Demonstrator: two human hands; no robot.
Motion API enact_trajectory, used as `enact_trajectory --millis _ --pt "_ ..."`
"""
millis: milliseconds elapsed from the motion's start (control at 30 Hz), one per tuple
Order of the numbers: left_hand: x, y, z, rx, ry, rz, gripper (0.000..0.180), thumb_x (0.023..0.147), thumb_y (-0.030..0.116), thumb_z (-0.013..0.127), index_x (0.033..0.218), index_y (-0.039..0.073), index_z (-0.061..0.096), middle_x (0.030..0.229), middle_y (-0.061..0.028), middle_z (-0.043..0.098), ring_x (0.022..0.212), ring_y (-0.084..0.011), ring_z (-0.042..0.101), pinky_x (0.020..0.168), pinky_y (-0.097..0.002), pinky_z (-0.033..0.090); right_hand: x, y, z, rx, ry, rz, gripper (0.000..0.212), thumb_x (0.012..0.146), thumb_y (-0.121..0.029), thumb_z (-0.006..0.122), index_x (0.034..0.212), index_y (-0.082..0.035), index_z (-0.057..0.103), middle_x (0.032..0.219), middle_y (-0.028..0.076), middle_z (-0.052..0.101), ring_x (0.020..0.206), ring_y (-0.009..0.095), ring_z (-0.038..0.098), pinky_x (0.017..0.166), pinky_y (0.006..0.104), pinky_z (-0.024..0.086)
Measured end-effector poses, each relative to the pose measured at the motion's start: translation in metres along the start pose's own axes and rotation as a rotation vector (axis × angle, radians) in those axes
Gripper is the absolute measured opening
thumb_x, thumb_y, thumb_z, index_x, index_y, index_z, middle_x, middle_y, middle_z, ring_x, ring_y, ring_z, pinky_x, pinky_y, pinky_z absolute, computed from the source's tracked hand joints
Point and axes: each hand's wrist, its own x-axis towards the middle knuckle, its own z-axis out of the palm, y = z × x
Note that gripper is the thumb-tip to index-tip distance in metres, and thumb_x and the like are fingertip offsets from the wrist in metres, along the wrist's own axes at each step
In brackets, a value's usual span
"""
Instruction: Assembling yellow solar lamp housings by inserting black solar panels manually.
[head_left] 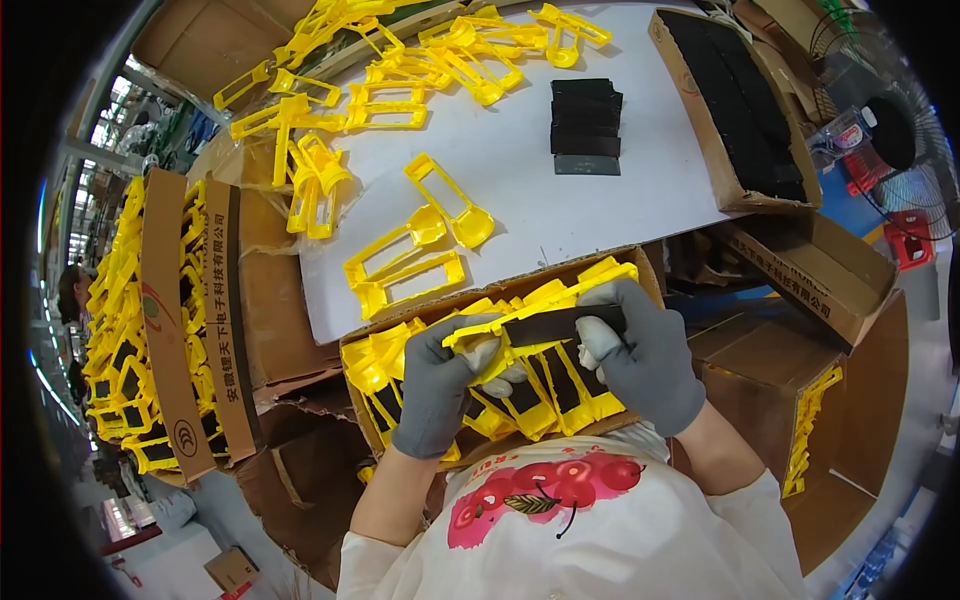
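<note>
Both my hands wear grey gloves and hold one yellow plastic frame above an open carton. My left hand is closed around the frame's left end, with its thumb on top. At the other end my right hand is closed on the frame and on a flat black rectangular panel. The panel lies along the frame's opening; whether it is seated there I cannot tell. Beneath my hands the carton holds several yellow frames, with black panels showing in some of them.
Several loose yellow frames lie on the white table, heaped toward the back left. A fanned stack of black panels rests farther back. A carton of black pieces stands right; another carton with yellow frames stands left. A fan is far right.
</note>
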Motion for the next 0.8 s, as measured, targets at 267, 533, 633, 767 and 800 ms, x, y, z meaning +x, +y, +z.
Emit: enact_trajectory --millis 267,533,633,767,800 --pt "0.0 0.003 0.003 0.174 0.001 -0.007 0.03 0.085 0.002 0.059 0.114 -0.007 0.059 0.086 -0.0158 0.067 0.065 -0.024 0.07 0.049 -0.025 0.054 0.006 -0.003 -0.005 -0.198 -0.072 -0.144 0.015 0.088 -0.017 0.065 0.097 -0.008 0.056 0.077 0.012 0.067 0.067 0.032 0.067 0.057 0.0378 0.052" --pt "0.001 0.003 0.003 0.204 0.034 0.034 0.026 0.085 0.003 0.066 0.11 -0.005 0.065 0.086 -0.0086 0.068 0.064 -0.015 0.067 0.054 -0.0243 0.055 0.003 0.007 0.006 -0.401 0.047 -0.202 0.024 0.088 -0.03 0.067 0.099 -0.011 0.058 0.07 0.009 0.064 0.061 0.028 0.065 0.055 0.0361 0.052" --pt "-0.008 0.014 -0.005 0.279 0.006 0.013 0.022 0.086 0.003 0.067 0.107 -0.004 0.066 0.084 -0.0088 0.068 0.065 -0.0147 0.068 0.053 -0.0229 0.055 0.002 0.008 -0.008 -0.52 0.288 -0.305 0.055 0.078 -0.045 0.074 0.12 -0.014 0.058 0.08 0.008 0.063 0.065 0.023 0.063 0.057 0.0339 0.052" --pt "-0.015 0.009 -0.021 0.337 -0.09 0.038 0.022 0.085 -0.004 0.066 0.107 -0.005 0.066 0.083 -0.009 0.068 0.067 -0.014 0.068 0.054 -0.0218 0.055 0.0 0.026 -0.006 -0.178 -0.121 -0.218 0.039 0.079 -0.03 0.075 0.111 -0.009 0.066 0.082 0.009 0.068 0.067 0.025 0.065 0.06 0.0332 0.052" --pt "-0.018 0.009 -0.023 0.326 -0.088 -0.011 0.023 0.084 -0.004 0.066 0.107 -0.005 0.066 0.082 -0.0089 0.068 0.066 -0.0136 0.068 0.054 -0.0218 0.055 -0.004 0.025 -0.004 -0.18 -0.193 -0.158 0.026 0.079 -0.025 0.075 0.097 -0.008 0.068 0.079 0.01 0.068 0.064 0.025 0.066 0.059 0.033 0.052"
